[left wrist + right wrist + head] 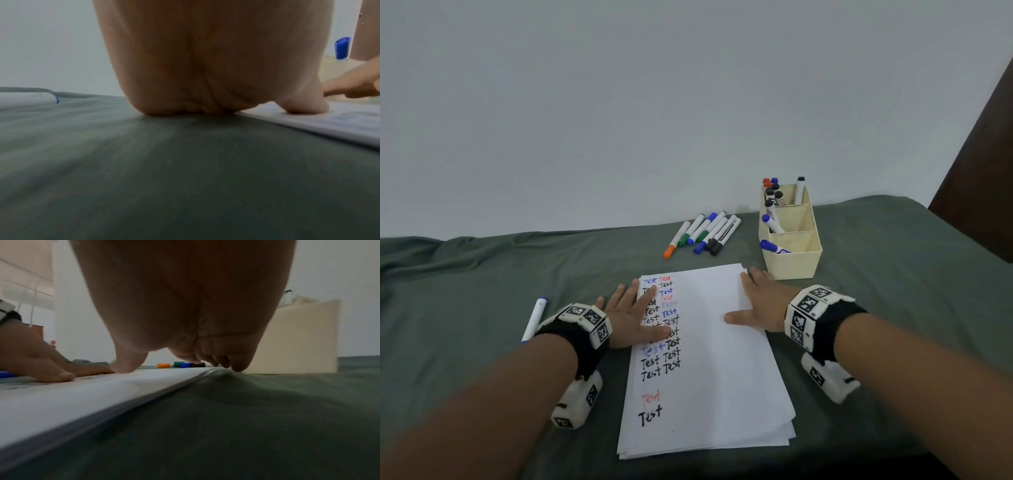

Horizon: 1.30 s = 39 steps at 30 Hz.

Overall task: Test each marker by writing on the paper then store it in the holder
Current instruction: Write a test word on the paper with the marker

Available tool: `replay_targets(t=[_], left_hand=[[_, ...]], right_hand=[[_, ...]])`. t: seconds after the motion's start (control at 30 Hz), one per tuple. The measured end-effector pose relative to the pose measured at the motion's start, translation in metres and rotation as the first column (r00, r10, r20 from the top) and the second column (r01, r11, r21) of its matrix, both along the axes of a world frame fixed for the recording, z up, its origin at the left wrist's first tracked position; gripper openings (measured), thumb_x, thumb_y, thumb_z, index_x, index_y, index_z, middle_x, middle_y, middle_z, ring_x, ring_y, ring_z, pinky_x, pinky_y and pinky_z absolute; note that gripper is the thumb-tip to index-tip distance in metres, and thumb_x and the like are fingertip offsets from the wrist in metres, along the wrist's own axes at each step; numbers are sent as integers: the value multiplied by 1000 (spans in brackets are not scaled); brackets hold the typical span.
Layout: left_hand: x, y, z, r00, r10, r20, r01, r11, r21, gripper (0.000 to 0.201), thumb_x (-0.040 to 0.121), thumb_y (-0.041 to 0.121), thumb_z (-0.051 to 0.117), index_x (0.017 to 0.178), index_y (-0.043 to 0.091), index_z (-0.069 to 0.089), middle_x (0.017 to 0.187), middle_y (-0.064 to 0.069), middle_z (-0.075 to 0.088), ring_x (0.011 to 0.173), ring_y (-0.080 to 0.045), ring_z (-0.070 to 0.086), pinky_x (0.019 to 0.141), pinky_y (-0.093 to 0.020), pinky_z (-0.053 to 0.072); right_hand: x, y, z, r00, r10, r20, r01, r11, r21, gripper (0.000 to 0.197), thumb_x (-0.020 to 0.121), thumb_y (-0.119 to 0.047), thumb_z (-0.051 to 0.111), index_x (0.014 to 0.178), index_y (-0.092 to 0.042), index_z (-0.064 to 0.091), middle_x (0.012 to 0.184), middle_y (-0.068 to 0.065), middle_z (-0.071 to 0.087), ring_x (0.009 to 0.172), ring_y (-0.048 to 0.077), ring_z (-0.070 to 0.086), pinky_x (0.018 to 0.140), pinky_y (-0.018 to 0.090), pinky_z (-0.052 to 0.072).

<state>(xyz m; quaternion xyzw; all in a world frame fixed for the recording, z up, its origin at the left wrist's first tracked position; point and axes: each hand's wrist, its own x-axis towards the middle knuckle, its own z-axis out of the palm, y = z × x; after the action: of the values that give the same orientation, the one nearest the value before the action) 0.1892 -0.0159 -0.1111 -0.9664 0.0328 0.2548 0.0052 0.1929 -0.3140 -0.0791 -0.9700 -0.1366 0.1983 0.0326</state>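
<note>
both hands flat and holding nothing, left hand (635,317) and right hand (760,301) pressing the paper (709,394); untested markers (705,233) lying behind it, beside the holder (796,263), probably light, stiff, a little slippery, best pinched at mid-barrel
</note>
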Motion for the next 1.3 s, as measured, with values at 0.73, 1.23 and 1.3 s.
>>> replay_targets(t=[0.73, 1.23, 1.3], left_hand=[[139, -141, 23, 787, -364, 498, 305, 931, 199, 51, 85, 54, 49, 133, 35, 51, 147, 0, 42, 142, -29, 27, 106, -47, 32], [104, -105, 43, 843, -140, 520, 221, 970, -96, 20, 91, 24, 53, 111, 20, 56, 105, -2, 61, 85, -19, 56, 74, -35, 49], [89, -88, 48, 834, -163, 527, 284, 946, -157, 28, 90, 26, 56, 118, 25, 58, 99, 8, 59, 85, -15, 56, 75, -31, 47]], right_hand=[[4, -17, -20, 1000, 18, -8, -17, 988, 152, 85, 95, -67, 42, 161, -29, 3, 169, 8, -7, 156, 23, -7, 124, 50, -1], [2, -17, 1, 967, -44, 250, -26, 963, 270, 62, 97, -48, 53, 150, -23, 34, 148, 1, 43, 131, 23, 44, 104, 43, 46], [2, -18, 1, 947, -41, 318, -56, 955, 291, 60, 97, -44, 56, 149, -23, 35, 144, 2, 42, 129, 23, 45, 102, 41, 47]])
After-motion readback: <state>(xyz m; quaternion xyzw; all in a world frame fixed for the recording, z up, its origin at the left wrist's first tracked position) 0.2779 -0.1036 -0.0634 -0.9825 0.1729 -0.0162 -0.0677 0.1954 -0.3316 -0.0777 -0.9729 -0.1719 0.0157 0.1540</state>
